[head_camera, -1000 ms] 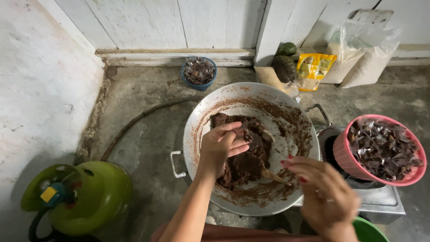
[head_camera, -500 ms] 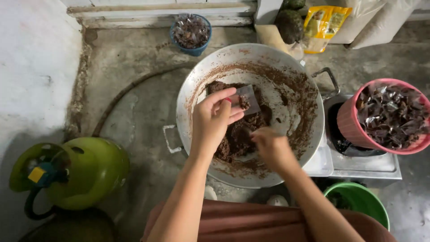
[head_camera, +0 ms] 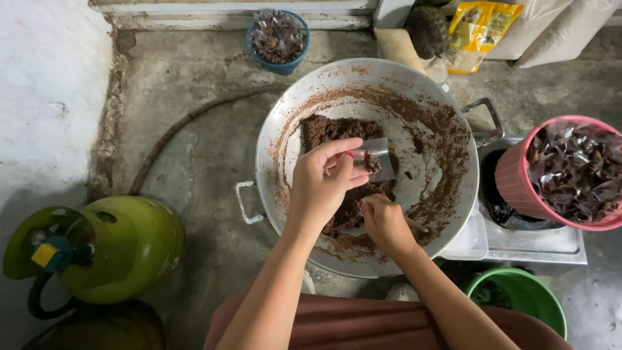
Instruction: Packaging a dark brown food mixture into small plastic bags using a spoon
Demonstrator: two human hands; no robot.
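The left hand [head_camera: 322, 185] has lifted slightly, now pinching a small clear wrapper [head_camera: 376, 159] (partly filled); the right hand [head_camera: 385, 223], fingers curled, scoops brown paste [head_camera: 337, 133] in the metal wok [head_camera: 363, 78].

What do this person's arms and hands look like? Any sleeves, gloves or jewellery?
Both forearms are bare, with no sleeves, gloves, watch or bracelets in view. The left hand has a red-painted fingernail. The right hand shows no rings. A reddish-brown garment covers the lap below.
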